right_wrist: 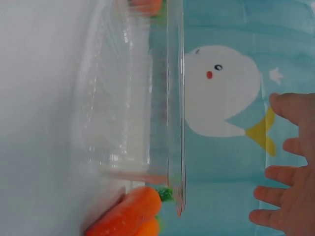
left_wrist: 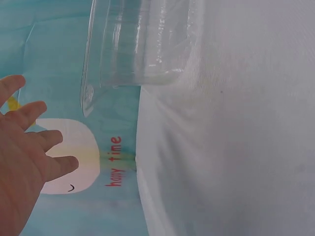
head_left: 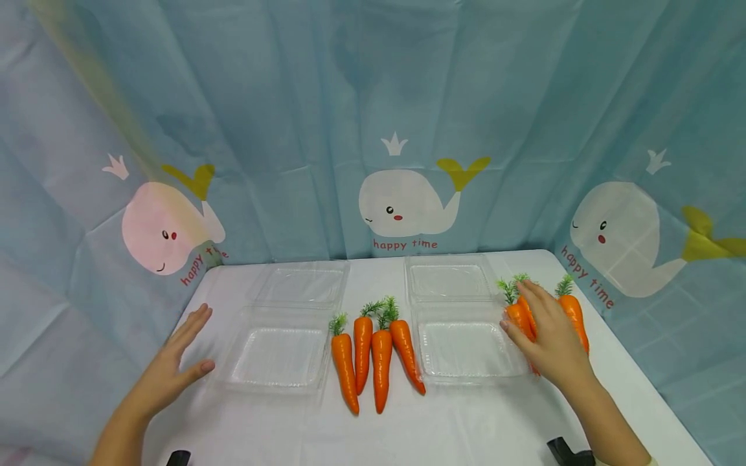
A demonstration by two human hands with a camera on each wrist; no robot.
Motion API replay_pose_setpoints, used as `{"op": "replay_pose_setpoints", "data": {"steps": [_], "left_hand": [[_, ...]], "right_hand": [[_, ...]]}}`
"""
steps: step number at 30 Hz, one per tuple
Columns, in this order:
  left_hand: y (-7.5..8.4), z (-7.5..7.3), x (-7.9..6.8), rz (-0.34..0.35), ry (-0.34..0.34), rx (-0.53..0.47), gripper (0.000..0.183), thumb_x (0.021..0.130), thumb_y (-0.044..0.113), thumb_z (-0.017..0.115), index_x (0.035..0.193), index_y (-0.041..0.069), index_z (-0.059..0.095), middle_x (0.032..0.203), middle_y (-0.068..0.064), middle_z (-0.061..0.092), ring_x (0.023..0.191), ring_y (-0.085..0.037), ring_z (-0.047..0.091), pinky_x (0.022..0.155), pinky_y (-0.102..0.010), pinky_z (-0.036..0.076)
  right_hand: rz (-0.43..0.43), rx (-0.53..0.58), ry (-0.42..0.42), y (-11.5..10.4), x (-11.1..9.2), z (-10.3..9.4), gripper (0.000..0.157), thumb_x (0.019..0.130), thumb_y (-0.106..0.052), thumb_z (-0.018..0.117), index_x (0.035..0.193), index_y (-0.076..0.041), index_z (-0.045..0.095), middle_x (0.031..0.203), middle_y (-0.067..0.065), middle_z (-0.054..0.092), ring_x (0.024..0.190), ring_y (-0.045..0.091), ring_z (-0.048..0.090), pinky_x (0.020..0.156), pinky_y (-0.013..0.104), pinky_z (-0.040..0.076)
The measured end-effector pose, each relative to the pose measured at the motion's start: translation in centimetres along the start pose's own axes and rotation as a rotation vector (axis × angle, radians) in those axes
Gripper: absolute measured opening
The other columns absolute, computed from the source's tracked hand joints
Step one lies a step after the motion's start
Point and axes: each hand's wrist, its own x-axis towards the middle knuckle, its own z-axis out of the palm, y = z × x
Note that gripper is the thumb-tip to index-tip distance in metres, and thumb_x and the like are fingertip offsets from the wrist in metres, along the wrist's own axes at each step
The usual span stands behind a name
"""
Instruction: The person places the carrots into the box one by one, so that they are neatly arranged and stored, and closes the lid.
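In the head view my left hand [head_left: 171, 372] is held with straight fingers beside the left clear plastic box [head_left: 274, 356], whose lid lies opened away from me. My right hand [head_left: 548, 340] is over the right end of a second clear box [head_left: 466, 349], with fingers spread, holding nothing. It partly hides several carrots [head_left: 515, 317] with green tops; another carrot [head_left: 574, 317] shows past the fingers. Between the boxes lie several more carrots [head_left: 381, 362], tips toward me. The left wrist view shows my fingers apart from the box [left_wrist: 147, 44]; the right wrist view shows likewise.
A white-covered table [head_left: 396, 433] carries everything. Behind and at both sides hangs a blue curtain [head_left: 291, 129] printed with whales. Black objects [head_left: 568, 453] show at the bottom edge near each forearm.
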Motion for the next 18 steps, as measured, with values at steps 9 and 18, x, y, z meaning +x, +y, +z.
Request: {"op": "replay_pose_setpoints", "data": {"steps": [9, 18], "left_hand": [[0.2, 0.7, 0.0, -0.036, 0.017, -0.044, 0.080, 0.096, 0.038, 0.068, 0.163, 0.033, 0.027, 0.172, -0.005, 0.019, 0.147, 0.016, 0.008, 0.100, -0.089, 0.018], [0.3, 1.7, 0.2, -0.021, -0.005, -0.238, 0.075, 0.101, 0.034, 0.063, 0.164, 0.027, 0.024, 0.173, 0.001, 0.014, 0.148, 0.014, 0.010, 0.121, -0.071, 0.000]], "right_hand": [[0.006, 0.035, -0.041, -1.6, 0.6, 1.5, 0.080, 0.088, -0.033, 0.081, 0.156, -0.015, 0.043, 0.158, 0.016, 0.042, 0.139, 0.043, 0.043, 0.102, 0.072, 0.043], [-0.031, 0.069, -0.065, -3.8, 1.1, 2.6, 0.080, 0.090, -0.034, 0.079, 0.157, -0.016, 0.042, 0.158, 0.014, 0.043, 0.141, 0.040, 0.044, 0.106, 0.068, 0.044]]}}
